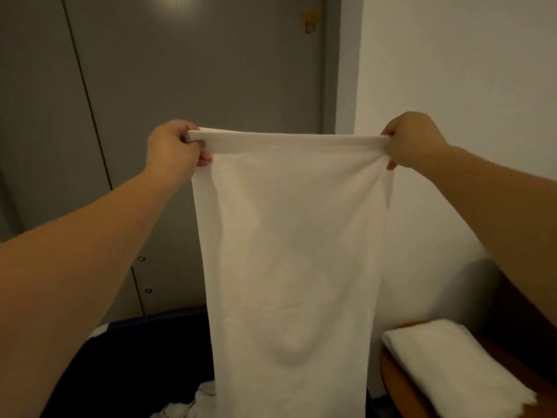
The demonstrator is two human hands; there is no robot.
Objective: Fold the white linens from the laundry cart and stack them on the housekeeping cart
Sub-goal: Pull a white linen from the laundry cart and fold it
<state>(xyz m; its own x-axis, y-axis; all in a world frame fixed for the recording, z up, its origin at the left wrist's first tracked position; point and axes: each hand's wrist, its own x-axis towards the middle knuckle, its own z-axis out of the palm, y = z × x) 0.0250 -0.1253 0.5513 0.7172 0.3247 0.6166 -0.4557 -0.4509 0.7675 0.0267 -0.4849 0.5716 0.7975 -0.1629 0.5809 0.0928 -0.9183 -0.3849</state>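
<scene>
Linen [289, 251], white and long, was held up in front of the grey door [196, 70], stretched level along its top edge and hanging straight down. Most of its width was seen against the door; its right edge lay past the door's right frame, over the white wall [452, 70]. The top left corner was pinched by the left hand [173, 146], whose fingers were curled round the bunched hem with the thumb tucked beneath. The top right corner was pinched in the same way by the right hand [413, 140], which was seen to the right of the door, against the wall. The top edge was drawn taut between the two hands and appeared doubled over into a thicker band. Soft creases were visible low in the cloth, and its bottom end was cut off by the frame.

At the foot of the door a dark blue laundry cart [144, 357] was seen, partly hidden behind the hanging linen, with crumpled white linens [187, 405] lying in it. Low and to the right of the door, under the wall, a folded linen [452, 363] lay flat on a brown surface [394, 387]. A small yellow object [312, 18] was fixed near the door's upper right corner, too blurred to be identified.
</scene>
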